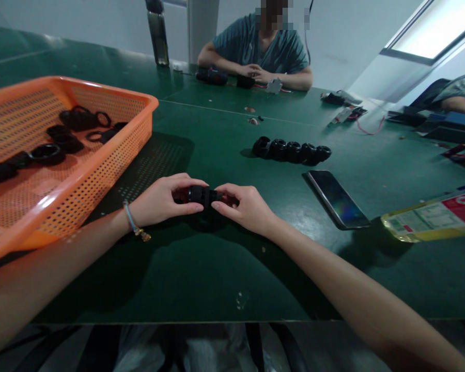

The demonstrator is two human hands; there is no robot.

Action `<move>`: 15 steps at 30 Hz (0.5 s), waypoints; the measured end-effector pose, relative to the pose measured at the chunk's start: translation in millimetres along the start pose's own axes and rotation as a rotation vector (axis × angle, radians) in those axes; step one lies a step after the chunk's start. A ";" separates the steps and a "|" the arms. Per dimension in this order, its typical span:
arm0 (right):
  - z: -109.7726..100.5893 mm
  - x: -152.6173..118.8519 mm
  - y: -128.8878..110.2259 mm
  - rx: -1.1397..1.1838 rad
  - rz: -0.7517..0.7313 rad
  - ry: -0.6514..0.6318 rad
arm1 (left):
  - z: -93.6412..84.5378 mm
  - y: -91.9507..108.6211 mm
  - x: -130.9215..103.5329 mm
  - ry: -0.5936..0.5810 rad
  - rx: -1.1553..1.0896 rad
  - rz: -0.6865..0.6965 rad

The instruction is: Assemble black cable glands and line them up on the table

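Between my two hands is a black cylindrical part (197,194), held a little above the green table near its front. My left hand (166,199), with a bracelet on the wrist, has its fingers and thumb closed round the part's left end. My right hand (246,206) pinches the narrower right end, with the fingertips hiding some of it. Beyond my right hand, several black ring-shaped parts (293,151) stand in a row, touching one another. To my left, an orange perforated basket (112,178) holds several black parts and rings (83,119).
A smartphone (336,199) lies right of my right hand, beside a yellow-edged package (430,214). A dark bottle (158,33) stands at the back. Across the green table (217,279) sits a person (251,46) with small devices near their hands; another person's arm (461,98) shows at far right.
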State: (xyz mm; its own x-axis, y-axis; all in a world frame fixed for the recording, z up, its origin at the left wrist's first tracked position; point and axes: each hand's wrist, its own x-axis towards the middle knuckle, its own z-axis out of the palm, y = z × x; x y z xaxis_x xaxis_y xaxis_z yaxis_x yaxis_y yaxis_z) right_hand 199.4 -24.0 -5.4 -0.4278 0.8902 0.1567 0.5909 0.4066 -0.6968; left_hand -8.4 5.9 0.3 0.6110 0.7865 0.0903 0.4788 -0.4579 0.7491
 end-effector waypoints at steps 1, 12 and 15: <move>-0.1 0.1 -0.3 -0.005 0.004 -0.001 | 0.2 0.0 0.1 -0.001 0.000 -0.001; -1.5 0.9 -2.7 -0.028 0.009 -0.014 | 0.2 0.7 0.6 -0.002 -0.011 -0.012; -1.3 1.2 -2.4 -0.033 0.017 -0.015 | 0.9 0.5 0.3 -0.001 -0.033 -0.018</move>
State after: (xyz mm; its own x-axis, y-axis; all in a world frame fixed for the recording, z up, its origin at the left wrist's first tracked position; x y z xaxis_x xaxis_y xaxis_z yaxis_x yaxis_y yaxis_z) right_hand 198.3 -23.6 -2.6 -0.4279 0.8938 0.1340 0.6200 0.3982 -0.6761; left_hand -7.4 5.5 0.1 0.6030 0.7942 0.0754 0.4688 -0.4293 0.7720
